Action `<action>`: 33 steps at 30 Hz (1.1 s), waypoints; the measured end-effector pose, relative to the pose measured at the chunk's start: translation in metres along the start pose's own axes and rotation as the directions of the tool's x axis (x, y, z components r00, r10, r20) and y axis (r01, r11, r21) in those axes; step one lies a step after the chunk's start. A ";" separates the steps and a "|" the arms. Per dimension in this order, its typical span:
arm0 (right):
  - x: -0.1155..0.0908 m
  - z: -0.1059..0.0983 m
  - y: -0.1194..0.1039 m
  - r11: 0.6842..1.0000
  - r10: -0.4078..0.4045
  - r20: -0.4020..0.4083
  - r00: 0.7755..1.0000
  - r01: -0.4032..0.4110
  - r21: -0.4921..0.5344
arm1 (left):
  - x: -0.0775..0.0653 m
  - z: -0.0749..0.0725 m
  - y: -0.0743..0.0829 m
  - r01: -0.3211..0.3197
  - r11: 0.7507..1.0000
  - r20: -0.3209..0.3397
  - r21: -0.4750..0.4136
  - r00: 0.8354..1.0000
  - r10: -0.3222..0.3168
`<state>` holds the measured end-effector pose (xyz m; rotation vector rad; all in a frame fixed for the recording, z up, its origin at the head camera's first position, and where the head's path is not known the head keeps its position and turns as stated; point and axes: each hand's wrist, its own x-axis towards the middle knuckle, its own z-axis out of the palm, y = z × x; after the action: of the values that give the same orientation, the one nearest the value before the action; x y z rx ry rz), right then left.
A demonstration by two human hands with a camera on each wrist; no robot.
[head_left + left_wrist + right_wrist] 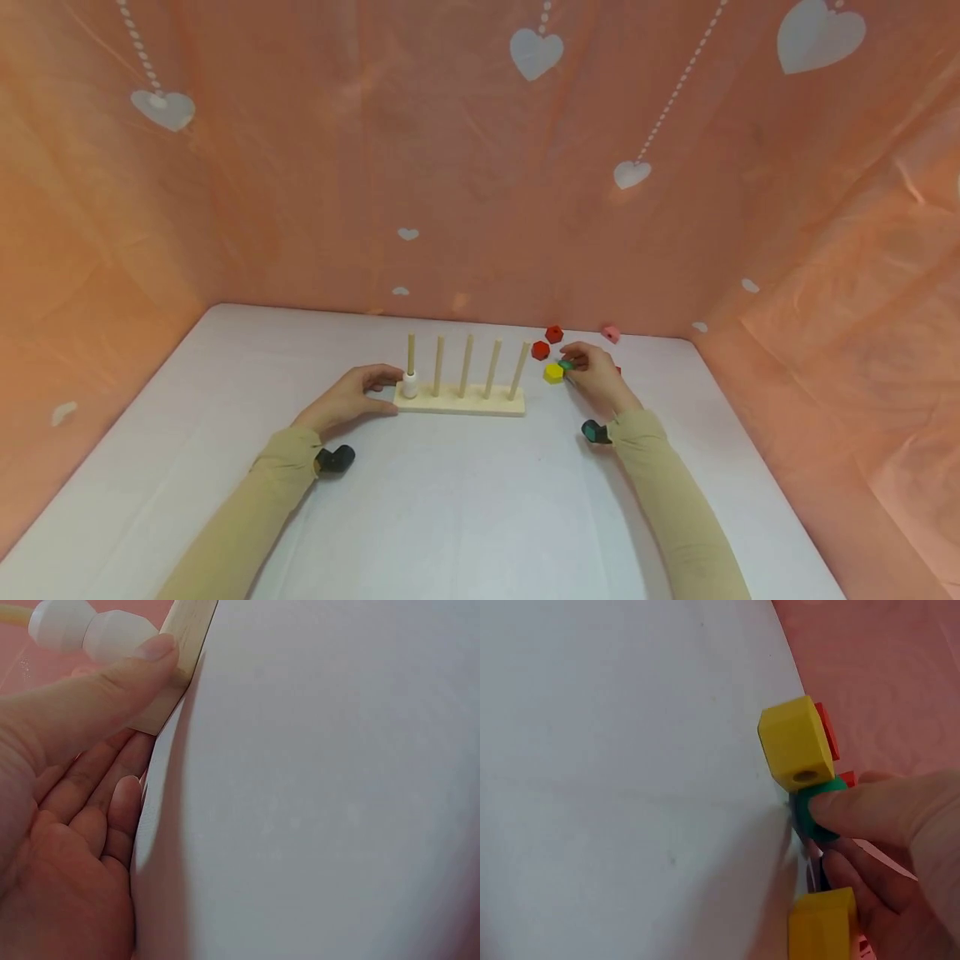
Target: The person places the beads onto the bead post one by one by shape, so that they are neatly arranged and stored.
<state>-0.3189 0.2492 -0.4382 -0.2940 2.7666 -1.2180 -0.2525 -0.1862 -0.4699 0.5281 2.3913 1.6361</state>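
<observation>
A pale wooden peg stand (459, 404) with several upright pegs sits on the white table. My left hand (348, 398) holds its left end, the thumb (157, 649) on the front edge and the fingers behind. Two white beads (120, 636) are stacked on the leftmost peg; the other pegs are bare. To the right of the stand, my right hand (596, 379) pinches a green bead (823, 810) between thumb and fingers, low over the table. A yellow bead (795, 742) lies against the green one in the right wrist view, and another yellow bead (823, 926) lies by the fingers.
Two red beads (553, 334) lie just behind the yellow bead, and a pink bead (611, 333) sits farther right near the back edge. Another red piece (618, 370) is partly hidden by the right hand. Orange sheeting with hearts (465, 167) surrounds the table.
</observation>
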 end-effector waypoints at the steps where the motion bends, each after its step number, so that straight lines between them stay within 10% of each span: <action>1: 0.000 0.000 0.001 1.000 0.003 0.007 1.000 -0.003 -0.009 | 0.000 0.000 0.000 0.001 1.000 -0.001 -0.001 1.000 -0.001; 22: -0.002 -0.001 0.006 0.999 0.028 0.037 0.999 -0.027 -0.032 | 0.001 -0.001 -0.004 -0.020 0.999 -0.001 0.028 1.000 0.020; 33: -0.007 -0.009 0.001 0.995 -0.004 -0.078 0.997 0.011 0.097 | -0.001 0.000 0.003 0.000 0.999 -0.003 0.050 1.000 0.000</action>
<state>-0.3141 0.2573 -0.4329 -0.2534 2.7613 -1.3902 -0.2507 -0.1860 -0.4670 0.5351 2.4401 1.5817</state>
